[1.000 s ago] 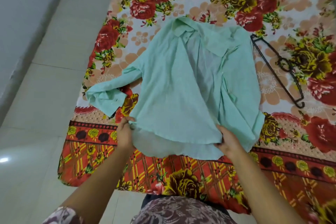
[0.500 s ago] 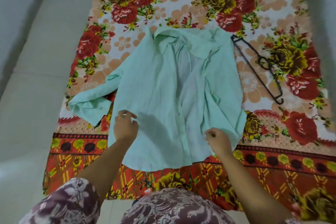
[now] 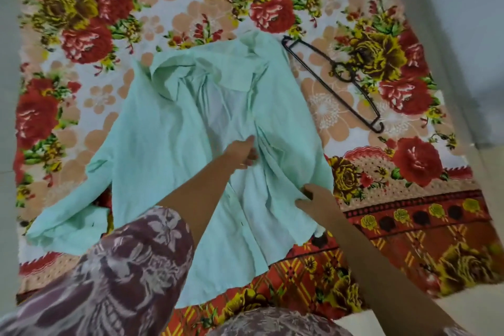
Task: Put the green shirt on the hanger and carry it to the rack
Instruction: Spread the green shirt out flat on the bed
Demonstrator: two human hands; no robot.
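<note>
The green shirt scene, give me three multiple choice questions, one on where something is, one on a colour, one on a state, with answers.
1. Where does the hanger lie?
A. On the bedspread, right of the shirt
B. Inside the shirt
C. In a hand

2. What colour is the hanger?
A. White
B. Black
C. Pink

3. How does the green shirt lie?
A. Folded into a neat square
B. Rolled into a ball
C. Spread out, front open, collar away from the person

Answers:
1. A: it rests on the floral bedspread, apart from both hands.
2. B: its thin frame reads dark against the pale flowers.
3. C: the paler inside shows down the middle, where the left hand presses, while the right hand grips the right edge.
</note>
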